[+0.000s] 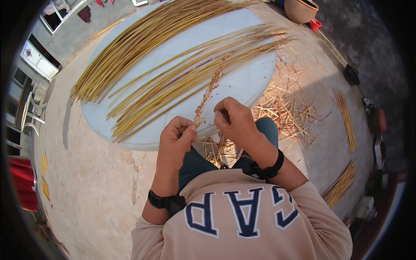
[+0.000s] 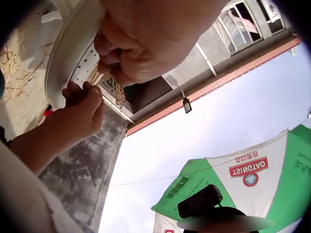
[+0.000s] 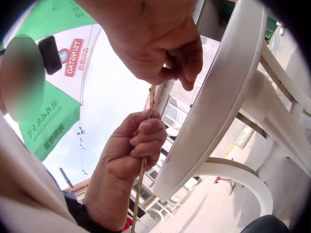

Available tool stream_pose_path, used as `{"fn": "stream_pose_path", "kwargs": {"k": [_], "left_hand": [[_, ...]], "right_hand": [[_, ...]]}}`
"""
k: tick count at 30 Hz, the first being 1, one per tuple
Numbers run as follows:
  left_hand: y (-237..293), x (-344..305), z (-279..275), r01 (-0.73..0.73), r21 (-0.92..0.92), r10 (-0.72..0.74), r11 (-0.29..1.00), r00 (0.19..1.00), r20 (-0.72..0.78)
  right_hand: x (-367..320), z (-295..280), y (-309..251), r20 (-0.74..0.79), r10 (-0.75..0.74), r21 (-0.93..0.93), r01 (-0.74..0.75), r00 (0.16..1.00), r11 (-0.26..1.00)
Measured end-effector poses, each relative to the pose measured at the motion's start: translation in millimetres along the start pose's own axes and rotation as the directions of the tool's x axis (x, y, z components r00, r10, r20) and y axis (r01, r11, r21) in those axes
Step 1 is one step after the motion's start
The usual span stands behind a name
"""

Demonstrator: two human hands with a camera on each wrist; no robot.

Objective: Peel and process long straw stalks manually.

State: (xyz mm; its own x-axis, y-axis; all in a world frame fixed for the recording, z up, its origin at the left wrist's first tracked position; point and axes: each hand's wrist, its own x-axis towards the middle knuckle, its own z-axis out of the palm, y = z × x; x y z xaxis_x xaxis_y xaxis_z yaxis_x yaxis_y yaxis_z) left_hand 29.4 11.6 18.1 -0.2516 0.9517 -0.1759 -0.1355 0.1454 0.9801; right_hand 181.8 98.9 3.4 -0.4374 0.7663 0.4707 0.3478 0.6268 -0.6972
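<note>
Between thumb and curled fingers, my left hand (image 1: pixel 177 136) grips a dry plant stalk just below its seed head (image 1: pixel 207 97). The head points up and away over the near edge of the table. The bare stem (image 3: pixel 138 194) runs down below that fist in the right wrist view. My right hand (image 1: pixel 236 121) is beside the seed head, a small gap to its right in the head view. Its fingers curl in toward the thumb, and nothing shows between them. In the left wrist view, the gripping fingers partly hide the seed head (image 2: pixel 116 92).
A round white table (image 1: pixel 97 123) carries a thick bundle of long stalks (image 1: pixel 130 47) and a looser row (image 1: pixel 173 86) nearer me. Broken straw (image 1: pixel 290 108) litters the ground at right, with two small bundles (image 1: pixel 345 121) further right. A clay pot (image 1: pixel 300 11) stands at the far right.
</note>
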Motion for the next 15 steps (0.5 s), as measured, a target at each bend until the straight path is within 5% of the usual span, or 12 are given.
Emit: {"fn": "stream_pose_path", "kwargs": {"k": [3,5,11,15], "left_hand": [[-4.0,3.9,-5.8,-0.012,-0.113,0.011,0.994,1.000,-0.006],[-4.7,4.3,-5.9,0.011,-0.146,-0.010,0.989,1.000,0.012],[-4.6,4.3,-3.1,-0.002,-0.101,0.006,0.995,0.999,0.043],[-5.9,4.6,-2.0,-0.024,-0.064,0.027,0.998,0.998,0.057]], "right_hand": [[2.8,-12.7,-2.6,0.074,0.184,0.200,-0.196,0.980,0.960],[3.6,-19.2,-5.9,0.288,0.292,0.257,-0.368,0.912,0.894],[-6.5,-1.2,-18.7,0.208,0.142,0.452,-0.224,0.968,0.864],[-8.8,8.0,-15.8,0.210,0.122,0.382,-0.196,0.970,0.903]]}}
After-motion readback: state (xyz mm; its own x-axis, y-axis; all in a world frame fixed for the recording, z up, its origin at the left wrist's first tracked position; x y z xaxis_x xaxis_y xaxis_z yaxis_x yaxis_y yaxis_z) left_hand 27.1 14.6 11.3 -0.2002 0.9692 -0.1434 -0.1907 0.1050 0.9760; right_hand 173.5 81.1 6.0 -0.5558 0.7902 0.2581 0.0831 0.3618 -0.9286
